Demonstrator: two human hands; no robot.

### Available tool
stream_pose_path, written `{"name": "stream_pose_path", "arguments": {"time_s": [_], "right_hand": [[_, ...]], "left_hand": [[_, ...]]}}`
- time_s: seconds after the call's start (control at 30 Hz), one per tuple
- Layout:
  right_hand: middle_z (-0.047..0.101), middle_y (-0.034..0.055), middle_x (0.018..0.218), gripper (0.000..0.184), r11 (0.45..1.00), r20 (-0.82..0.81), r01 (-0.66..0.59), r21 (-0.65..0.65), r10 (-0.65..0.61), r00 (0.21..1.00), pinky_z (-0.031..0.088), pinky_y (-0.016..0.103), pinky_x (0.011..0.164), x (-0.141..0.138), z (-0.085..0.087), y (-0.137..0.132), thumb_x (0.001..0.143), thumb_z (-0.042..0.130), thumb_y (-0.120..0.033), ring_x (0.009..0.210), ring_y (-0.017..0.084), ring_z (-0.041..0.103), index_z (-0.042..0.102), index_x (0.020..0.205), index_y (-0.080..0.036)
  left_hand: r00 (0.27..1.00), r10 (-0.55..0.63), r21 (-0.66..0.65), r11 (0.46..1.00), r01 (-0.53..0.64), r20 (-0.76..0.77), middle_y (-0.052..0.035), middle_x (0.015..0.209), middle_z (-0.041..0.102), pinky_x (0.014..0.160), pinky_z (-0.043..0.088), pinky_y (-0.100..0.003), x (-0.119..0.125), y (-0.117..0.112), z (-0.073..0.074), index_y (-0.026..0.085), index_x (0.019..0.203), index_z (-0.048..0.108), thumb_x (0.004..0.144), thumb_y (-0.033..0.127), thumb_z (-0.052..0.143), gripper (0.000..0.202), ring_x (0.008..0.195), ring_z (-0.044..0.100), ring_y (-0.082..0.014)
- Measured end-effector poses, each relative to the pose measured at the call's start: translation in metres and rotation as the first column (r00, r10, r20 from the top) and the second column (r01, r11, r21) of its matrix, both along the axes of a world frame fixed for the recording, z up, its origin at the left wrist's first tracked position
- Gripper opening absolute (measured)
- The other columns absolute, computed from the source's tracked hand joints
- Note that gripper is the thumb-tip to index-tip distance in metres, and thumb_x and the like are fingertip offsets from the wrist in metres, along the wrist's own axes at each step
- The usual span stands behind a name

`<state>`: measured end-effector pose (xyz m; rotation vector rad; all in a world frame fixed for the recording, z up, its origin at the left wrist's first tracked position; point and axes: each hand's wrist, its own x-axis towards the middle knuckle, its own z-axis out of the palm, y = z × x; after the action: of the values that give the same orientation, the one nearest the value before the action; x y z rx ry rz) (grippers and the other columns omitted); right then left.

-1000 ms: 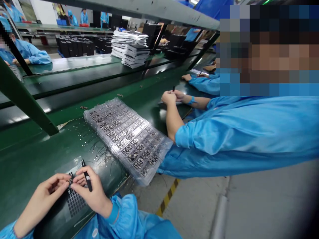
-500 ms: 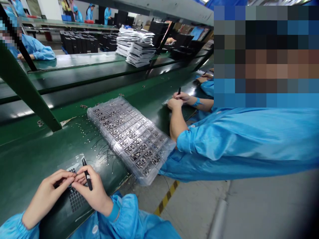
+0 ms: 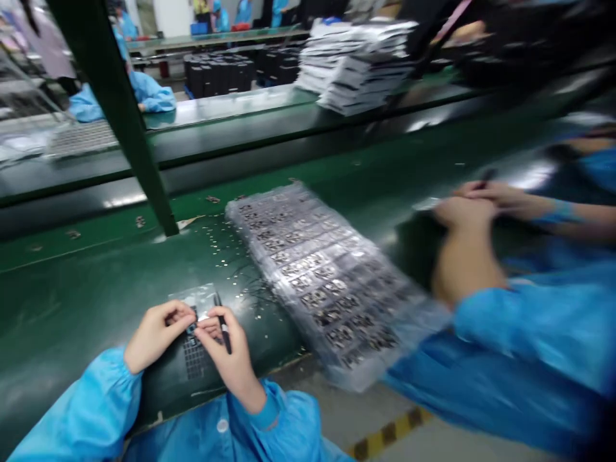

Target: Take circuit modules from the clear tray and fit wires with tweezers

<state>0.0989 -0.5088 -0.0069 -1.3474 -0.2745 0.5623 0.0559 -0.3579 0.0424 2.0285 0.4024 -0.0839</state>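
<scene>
My left hand (image 3: pixel 158 335) pinches a small dark piece (image 3: pixel 192 326) between thumb and fingertips; it looks like a little circuit board, but blur hides the detail. On its other side, the fingertips of my right hand (image 3: pixel 233 359) meet the same piece. Black tweezers (image 3: pixel 223 328) are tucked in my right hand, pointing up and away. Below both hands, a clear sheet with rows of small dark square pads (image 3: pixel 194 363) lies on the green bench.
To the right, a clear plastic tray (image 3: pixel 353 240) holds rows of circuit boards and overhangs the bench edge. Small bits and thin wires lie beside it. A green post (image 3: pixel 120 122) rises at left. A co-worker's hands (image 3: pixel 474 202) work at right; white stacks (image 3: pixel 359 67) stand behind.
The view has swung right-to-left, so the bench, tray and co-worker appear farther right and blurred. My hands stay together at the small piece, the tweezers still in my right hand.
</scene>
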Motion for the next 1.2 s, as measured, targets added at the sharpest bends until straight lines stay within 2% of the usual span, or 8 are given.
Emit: {"name": "stream_pose_path", "arguments": {"time_s": [0.17, 0.4, 0.7, 0.87, 1.2], "right_hand": [[0.065, 0.0022, 0.081, 0.027, 0.998, 0.046, -0.038, -0.057, 0.04, 0.998, 0.051, 0.022, 0.071, 0.0, -0.002, -0.004, 0.08, 0.064, -0.03, 0.074, 0.013, 0.064, 0.048, 0.097, -0.018], [0.065, 0.0034, 0.084, 0.023, 0.994, 0.071, -0.082, -0.074, 0.088, 0.994, 0.052, 0.024, 0.072, -0.001, -0.004, -0.009, 0.084, 0.057, -0.033, 0.076, 0.014, 0.065, 0.046, 0.099, -0.019], [0.063, -0.0004, 0.074, 0.024, 0.995, 0.023, -0.079, -0.055, 0.081, 0.996, 0.051, 0.021, 0.067, 0.0, -0.001, -0.004, 0.082, 0.06, -0.033, 0.067, 0.011, 0.062, 0.045, 0.095, -0.019], [0.064, 0.0, 0.076, 0.025, 0.998, 0.002, -0.034, -0.045, 0.034, 0.999, 0.05, 0.021, 0.068, 0.0, 0.0, -0.002, 0.08, 0.061, -0.03, 0.069, 0.011, 0.062, 0.044, 0.094, -0.019], [0.062, 0.0003, 0.078, 0.023, 0.996, 0.121, 0.004, -0.09, 0.007, 0.993, 0.051, 0.019, 0.069, -0.004, -0.002, -0.003, 0.083, 0.061, -0.029, 0.072, 0.01, 0.062, 0.047, 0.097, -0.019]], "left_hand": [[0.998, 0.064, -0.105, 0.992, -0.063, 0.011, -0.0032, 0.074, 0.066, 0.065, 0.046, -0.024, -0.002, 0.0, -0.009, 0.013, 0.077, 0.063, 0.077, 0.039, 0.058, 0.026, 0.067, 0.058, -0.0136], [0.996, 0.086, -0.153, 0.985, -0.086, -0.005, -0.001, 0.07, 0.062, 0.06, 0.042, -0.021, -0.006, -0.001, -0.012, 0.013, 0.077, 0.063, 0.077, 0.035, 0.059, 0.023, 0.061, 0.051, -0.0106], [0.997, 0.063, -0.06, 0.996, -0.061, 0.032, 0.0021, 0.062, 0.057, 0.056, 0.037, -0.019, -0.008, -0.004, -0.009, 0.013, 0.077, 0.066, 0.078, 0.032, 0.059, 0.019, 0.056, 0.044, -0.0085], [0.998, 0.054, -0.033, 0.998, -0.052, 0.042, 0.0016, 0.064, 0.059, 0.057, 0.039, -0.019, -0.009, -0.004, -0.008, 0.014, 0.079, 0.067, 0.08, 0.031, 0.058, 0.019, 0.057, 0.046, -0.0088], [0.999, 0.031, -0.017, 0.999, -0.031, -0.041, 0.0024, 0.062, 0.055, 0.054, 0.036, -0.019, -0.008, -0.007, -0.011, 0.014, 0.074, 0.065, 0.078, 0.029, 0.057, 0.018, 0.056, 0.044, -0.0089]]}}
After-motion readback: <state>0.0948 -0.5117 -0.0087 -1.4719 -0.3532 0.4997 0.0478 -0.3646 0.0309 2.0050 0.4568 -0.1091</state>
